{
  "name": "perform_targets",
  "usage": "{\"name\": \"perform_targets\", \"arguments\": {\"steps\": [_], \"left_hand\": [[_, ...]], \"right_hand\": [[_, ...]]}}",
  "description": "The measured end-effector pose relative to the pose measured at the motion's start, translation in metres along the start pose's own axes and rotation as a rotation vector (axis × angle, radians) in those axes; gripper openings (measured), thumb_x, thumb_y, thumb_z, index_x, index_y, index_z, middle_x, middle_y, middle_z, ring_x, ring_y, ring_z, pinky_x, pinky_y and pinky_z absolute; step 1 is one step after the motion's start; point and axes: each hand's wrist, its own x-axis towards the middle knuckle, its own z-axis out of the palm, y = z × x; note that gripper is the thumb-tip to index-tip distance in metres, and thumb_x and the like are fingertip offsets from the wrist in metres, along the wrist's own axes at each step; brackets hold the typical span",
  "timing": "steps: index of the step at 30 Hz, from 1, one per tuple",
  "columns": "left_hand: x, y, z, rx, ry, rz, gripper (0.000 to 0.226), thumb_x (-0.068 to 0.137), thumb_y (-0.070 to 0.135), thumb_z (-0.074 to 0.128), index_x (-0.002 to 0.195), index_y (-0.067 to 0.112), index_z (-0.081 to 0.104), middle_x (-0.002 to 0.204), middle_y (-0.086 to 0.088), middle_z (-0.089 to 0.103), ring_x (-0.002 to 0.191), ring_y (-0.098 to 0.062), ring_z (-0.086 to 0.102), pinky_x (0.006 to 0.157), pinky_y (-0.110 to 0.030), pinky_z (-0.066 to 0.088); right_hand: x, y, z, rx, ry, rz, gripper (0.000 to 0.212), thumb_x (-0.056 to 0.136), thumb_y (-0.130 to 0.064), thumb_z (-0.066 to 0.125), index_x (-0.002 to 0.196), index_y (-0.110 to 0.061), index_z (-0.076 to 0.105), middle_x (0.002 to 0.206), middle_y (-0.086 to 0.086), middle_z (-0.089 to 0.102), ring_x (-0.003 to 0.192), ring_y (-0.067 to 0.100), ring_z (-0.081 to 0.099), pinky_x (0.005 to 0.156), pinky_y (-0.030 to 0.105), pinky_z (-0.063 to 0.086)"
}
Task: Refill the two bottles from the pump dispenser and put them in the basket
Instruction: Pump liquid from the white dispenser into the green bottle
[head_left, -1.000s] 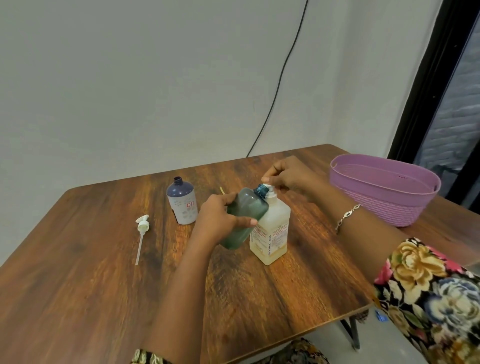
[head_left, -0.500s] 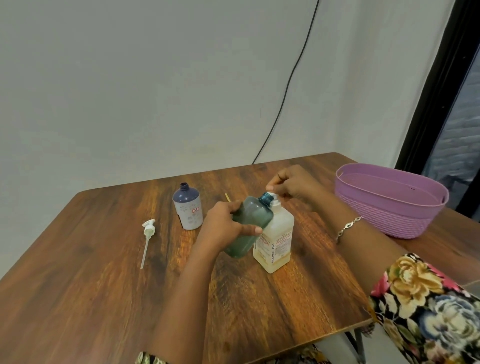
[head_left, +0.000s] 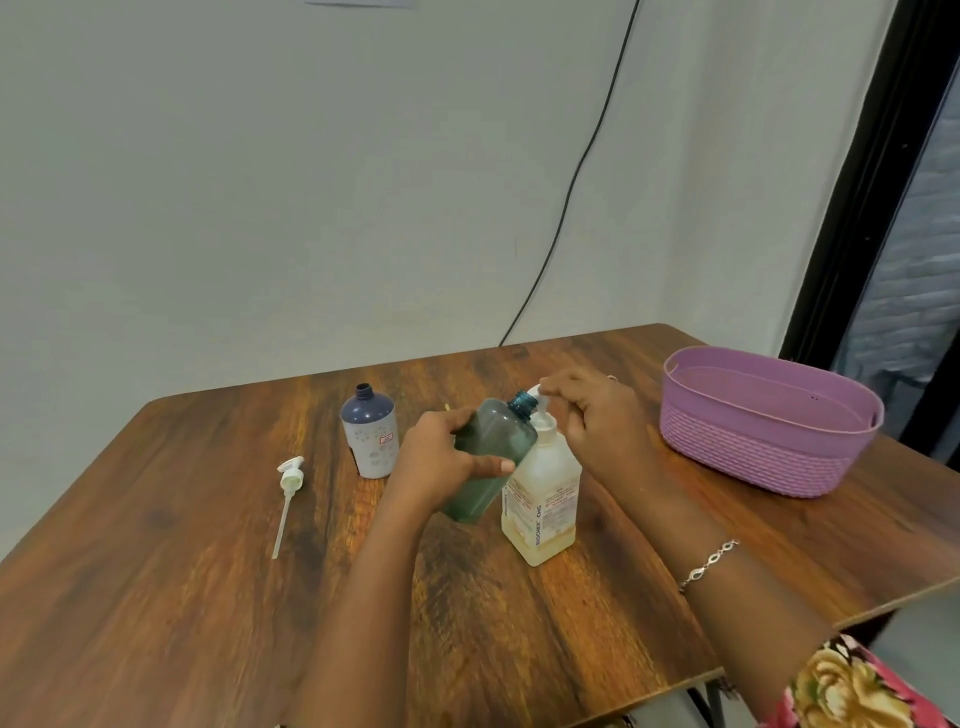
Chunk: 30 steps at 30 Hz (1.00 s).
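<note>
The left hand (head_left: 441, 460) still grips the green bottle (head_left: 500, 431), tilted to the spout of the pump dispenser (head_left: 543, 499), which is low on yellowish liquid. The right hand (head_left: 597, 421) curls over its head. On the counter (head_left: 156, 597), purple basket (head_left: 753, 452) right; uncapped blue bottle (head_left: 370, 434), loose pump (head_left: 289, 480) left.

The right hand (head_left: 602, 423) covers most of the white plastic pump head (head_left: 535, 392); label print on the blue-and-white plastic bottle (head_left: 370, 439) is illegible.
</note>
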Motion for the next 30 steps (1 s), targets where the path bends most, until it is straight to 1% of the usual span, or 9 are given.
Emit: {"name": "perform_targets", "arguments": {"steps": [6, 9, 14, 17, 20, 23, 25, 27, 30], "left_hand": [[0.000, -0.003, 0.000, -0.008, -0.011, -0.005, 0.077, 0.066, 0.022, 0.081, 0.135, 0.012, 0.047, 0.128, -0.005, 0.055, 0.115, -0.023, 0.051, 0.100, -0.043, 0.043], [0.001, -0.002, -0.001, -0.008, -0.008, -0.002, 0.076, 0.067, 0.022, 0.081, 0.134, 0.013, 0.047, 0.127, -0.004, 0.056, 0.115, -0.023, 0.051, 0.099, -0.042, 0.043], [0.006, 0.000, -0.003, -0.020, -0.007, 0.006, 0.076, 0.066, 0.022, 0.081, 0.134, 0.014, 0.048, 0.127, -0.004, 0.057, 0.115, -0.024, 0.052, 0.100, -0.047, 0.043], [0.008, -0.003, -0.003, -0.017, -0.010, 0.015, 0.072, 0.066, 0.022, 0.081, 0.132, 0.016, 0.051, 0.124, -0.003, 0.058, 0.114, -0.024, 0.052, 0.099, -0.047, 0.044], [0.009, -0.009, -0.002, -0.023, -0.011, 0.023, 0.073, 0.065, 0.020, 0.082, 0.132, 0.016, 0.052, 0.123, -0.003, 0.059, 0.113, -0.023, 0.052, 0.099, -0.046, 0.043], [0.007, -0.013, 0.001, -0.069, -0.005, -0.003, 0.078, 0.064, 0.019, 0.081, 0.135, 0.015, 0.048, 0.126, -0.004, 0.056, 0.114, -0.023, 0.051, 0.100, -0.045, 0.042], [0.007, -0.014, 0.002, -0.085, 0.001, -0.008, 0.079, 0.064, 0.019, 0.082, 0.135, 0.014, 0.048, 0.125, -0.004, 0.056, 0.113, -0.022, 0.051, 0.098, -0.042, 0.043], [0.006, -0.013, 0.002, -0.120, 0.005, -0.007, 0.077, 0.064, 0.017, 0.082, 0.133, 0.014, 0.050, 0.122, -0.003, 0.057, 0.110, -0.022, 0.052, 0.094, -0.037, 0.044], [0.005, -0.009, -0.001, -0.152, -0.001, 0.013, 0.074, 0.064, 0.015, 0.081, 0.132, 0.013, 0.051, 0.119, -0.002, 0.058, 0.108, -0.021, 0.053, 0.094, -0.039, 0.045]], "right_hand": [[0.004, -0.001, 0.001, -0.057, -0.030, -0.119, 0.032, 0.068, 0.003, 0.047, 0.086, -0.005, 0.073, 0.088, 0.007, 0.070, 0.076, 0.026, 0.063, 0.066, 0.025, 0.040], [0.004, -0.002, 0.003, -0.045, -0.023, -0.100, 0.029, 0.071, 0.003, 0.047, 0.084, -0.004, 0.072, 0.088, 0.008, 0.069, 0.075, 0.025, 0.062, 0.065, 0.025, 0.042], [0.010, -0.004, 0.003, -0.027, -0.038, -0.060, 0.029, 0.075, -0.002, 0.042, 0.082, -0.002, 0.069, 0.086, 0.009, 0.067, 0.075, 0.024, 0.058, 0.065, 0.026, 0.038], [0.008, -0.005, 0.012, 0.037, 0.066, -0.004, 0.029, 0.070, -0.002, 0.037, 0.072, -0.002, 0.066, 0.074, 0.008, 0.064, 0.068, 0.023, 0.055, 0.061, 0.027, 0.040], [0.001, -0.006, 0.027, 0.065, 0.184, 0.035, 0.026, 0.066, -0.003, 0.033, 0.060, -0.004, 0.058, 0.064, 0.005, 0.058, 0.061, 0.019, 0.050, 0.060, 0.014, 0.031], [0.001, -0.005, 0.036, 0.071, 0.193, 0.051, 0.019, 0.062, 0.007, 0.041, 0.056, -0.006, 0.054, 0.061, 0.004, 0.055, 0.061, 0.016, 0.047, 0.059, 0.007, 0.029], [0.003, -0.004, 0.036, 0.103, 0.188, 0.050, 0.017, 0.059, 0.009, 0.043, 0.055, -0.004, 0.054, 0.061, 0.004, 0.055, 0.061, 0.019, 0.049, 0.059, 0.012, 0.031], [0.007, -0.005, 0.029, 0.145, 0.186, 0.043, 0.019, 0.060, 0.005, 0.041, 0.056, -0.001, 0.058, 0.060, 0.006, 0.058, 0.060, 0.021, 0.052, 0.058, 0.025, 0.038], [0.020, -0.006, 0.017, 0.162, 0.140, 0.080, 0.025, 0.064, 0.007, 0.042, 0.059, -0.002, 0.064, 0.063, 0.008, 0.062, 0.061, 0.020, 0.055, 0.067, 0.027, 0.042]]}}
